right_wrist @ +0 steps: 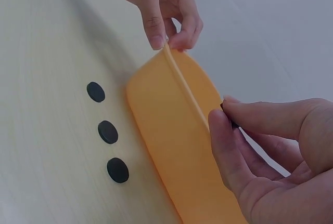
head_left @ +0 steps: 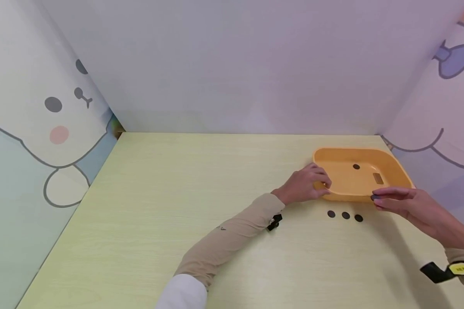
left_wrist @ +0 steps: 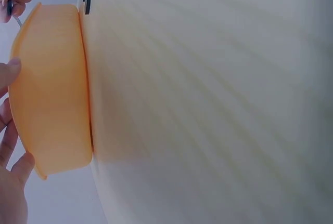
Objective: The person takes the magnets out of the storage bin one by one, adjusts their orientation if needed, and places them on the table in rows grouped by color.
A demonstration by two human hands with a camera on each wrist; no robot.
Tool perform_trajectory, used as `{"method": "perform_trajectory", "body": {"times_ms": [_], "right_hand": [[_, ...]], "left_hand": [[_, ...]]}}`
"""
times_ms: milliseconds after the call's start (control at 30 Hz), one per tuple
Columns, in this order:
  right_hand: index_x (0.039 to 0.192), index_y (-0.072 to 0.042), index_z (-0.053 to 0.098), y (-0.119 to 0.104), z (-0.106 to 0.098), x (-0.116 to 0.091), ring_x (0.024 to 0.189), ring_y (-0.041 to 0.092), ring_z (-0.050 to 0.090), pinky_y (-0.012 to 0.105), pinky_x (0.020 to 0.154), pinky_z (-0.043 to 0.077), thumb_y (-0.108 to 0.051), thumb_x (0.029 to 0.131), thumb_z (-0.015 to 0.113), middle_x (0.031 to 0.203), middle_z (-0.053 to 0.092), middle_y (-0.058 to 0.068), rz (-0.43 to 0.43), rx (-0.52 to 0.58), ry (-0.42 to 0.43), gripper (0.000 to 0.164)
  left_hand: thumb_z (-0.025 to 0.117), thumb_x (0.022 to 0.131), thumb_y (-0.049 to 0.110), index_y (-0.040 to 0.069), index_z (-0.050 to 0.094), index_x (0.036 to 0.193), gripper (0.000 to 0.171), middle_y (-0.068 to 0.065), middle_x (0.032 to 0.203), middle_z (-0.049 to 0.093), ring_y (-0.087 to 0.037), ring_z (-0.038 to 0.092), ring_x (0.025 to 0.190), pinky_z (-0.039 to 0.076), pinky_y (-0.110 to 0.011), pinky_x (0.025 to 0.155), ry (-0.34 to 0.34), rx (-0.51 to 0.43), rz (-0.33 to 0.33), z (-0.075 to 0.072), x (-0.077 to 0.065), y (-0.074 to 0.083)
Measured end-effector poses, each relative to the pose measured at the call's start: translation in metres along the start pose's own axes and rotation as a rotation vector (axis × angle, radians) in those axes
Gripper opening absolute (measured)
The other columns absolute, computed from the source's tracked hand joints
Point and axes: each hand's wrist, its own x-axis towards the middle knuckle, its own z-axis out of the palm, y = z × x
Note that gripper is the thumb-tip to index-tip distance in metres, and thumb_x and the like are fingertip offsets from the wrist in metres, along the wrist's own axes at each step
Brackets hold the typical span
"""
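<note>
An orange plastic tray (head_left: 348, 198) stands at the right of the table. My left hand (head_left: 304, 184) grips its left end, thumb and fingers on either side of the rim, as the right wrist view shows. At the near right rim my right hand (head_left: 417, 208) pinches a small black disc (right_wrist: 232, 119) between thumb and fingertips. Inside the tray lies one black disc (head_left: 356, 166) and a brown rectangular patch (head_left: 378, 178). On the table in front of the tray, three black discs lie in a row, the middle one (head_left: 346, 215) included.
The pale wooden table (head_left: 158, 193) meets a plain wall (head_left: 232, 68) at the back. Cartoon-printed panels (head_left: 58, 120) stand along both sides, the right one close to the tray. Each wrist bears a black strap-on device (head_left: 274, 222).
</note>
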Motion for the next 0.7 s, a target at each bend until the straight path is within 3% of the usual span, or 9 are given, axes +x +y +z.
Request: {"method": "perform_trajectory", "body": {"times_ms": [700], "right_hand": [[0.109, 0.000, 0.069, 0.011, -0.009, -0.013, 0.094, 0.021, 0.067, 0.031, 0.082, 0.050, 0.017, 0.091, 0.045, 0.104, 0.069, 0.007, 0.002, 0.023, 0.020, 0.035]], "left_hand": [[0.071, 0.086, 0.032, 0.021, 0.069, 0.090, 0.012, 0.011, 0.100, 0.062, -0.008, 0.048, 0.102, 0.038, -0.011, 0.080, -0.010, -0.011, -0.007, -0.002, 0.000, 0.000]]}}
